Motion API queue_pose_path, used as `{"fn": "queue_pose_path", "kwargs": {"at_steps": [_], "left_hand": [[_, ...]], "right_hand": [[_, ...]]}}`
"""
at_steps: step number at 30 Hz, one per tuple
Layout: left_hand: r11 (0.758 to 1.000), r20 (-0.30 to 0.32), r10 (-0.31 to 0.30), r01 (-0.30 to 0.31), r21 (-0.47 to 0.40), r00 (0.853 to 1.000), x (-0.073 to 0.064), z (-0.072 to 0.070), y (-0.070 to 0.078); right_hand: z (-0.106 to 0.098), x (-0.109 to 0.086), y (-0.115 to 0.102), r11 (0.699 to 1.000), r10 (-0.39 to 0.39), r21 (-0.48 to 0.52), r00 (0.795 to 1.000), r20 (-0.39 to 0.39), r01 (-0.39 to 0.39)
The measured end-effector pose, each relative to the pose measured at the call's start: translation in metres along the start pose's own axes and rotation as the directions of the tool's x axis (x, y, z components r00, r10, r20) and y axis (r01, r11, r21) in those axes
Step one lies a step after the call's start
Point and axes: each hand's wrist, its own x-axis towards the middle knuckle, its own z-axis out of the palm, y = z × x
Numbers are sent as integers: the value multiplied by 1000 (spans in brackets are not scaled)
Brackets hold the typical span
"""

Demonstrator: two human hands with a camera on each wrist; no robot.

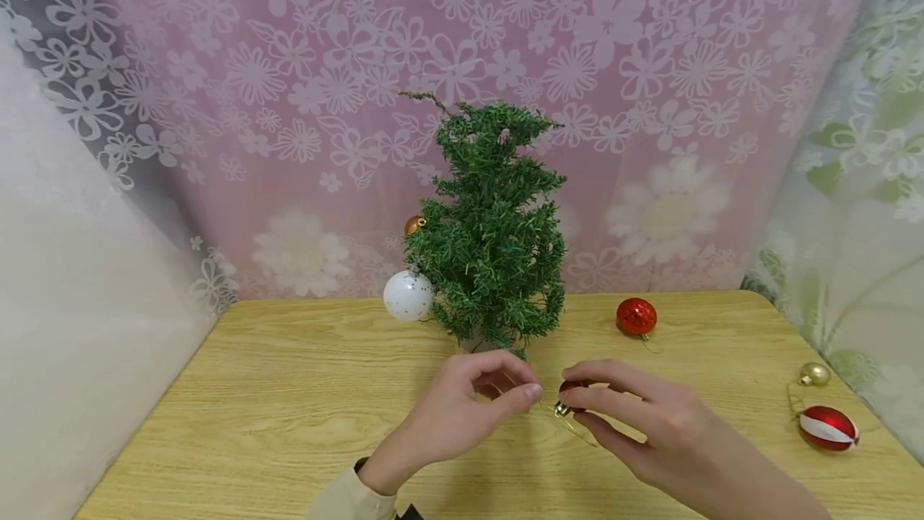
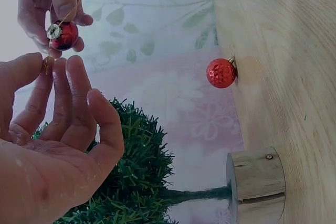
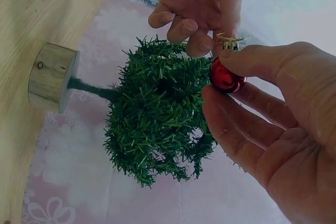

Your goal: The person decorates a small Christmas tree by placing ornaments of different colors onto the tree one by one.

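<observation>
My right hand (image 1: 642,416) holds a small shiny red bauble (image 3: 227,77) between thumb and fingers, its gold cap turned toward the left hand. A thin gold string is looped at the cap. My left hand (image 1: 469,400) pinches part of that gold string (image 2: 47,65) between thumb and forefinger, while its other fingers are loosely bent. Both hands are in front of the small green Christmas tree (image 1: 498,239), above the table. On the tree's left side hang a white bauble (image 1: 407,296) and an orange-gold bauble (image 1: 415,225).
A textured red bauble (image 1: 637,317) lies right of the tree. Near the table's right edge are a small gold bauble (image 1: 816,374) and a red-and-white striped one (image 1: 829,428). The tree stands on a round wooden base (image 2: 257,184) on the wood-grain table (image 1: 289,392). Flowered curtains (image 1: 346,103) surround it.
</observation>
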Motion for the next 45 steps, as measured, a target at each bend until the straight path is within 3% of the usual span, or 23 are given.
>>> {"fn": "queue_pose_path", "kwargs": {"at_steps": [5,19,22,29,41,45], "left_hand": [[1000,27,15,-14,-26,1000,1,-1,-3],[988,24,15,-11,-154,1000,0,-3,-7],[978,35,49,-40,-206,998,0,-3,-9],[930,66,52,-24,-368,997,3,-7,-11],[897,10,0,5,-441,1000,4,-7,-10],[875,-2,-11,9,-484,1000,5,-6,-9]], "right_hand": [[2,0,0,1000,-10,-24,1000,-2,10],[2,-2,-1,999,25,-34,1000,8,-24],[3,-3,-1,998,38,-44,999,14,-37],[4,-5,4,999,26,-40,1000,10,-26],[7,-9,10,999,10,-30,1000,-1,-10],[7,-9,9,999,17,-34,1000,3,-17]]}}
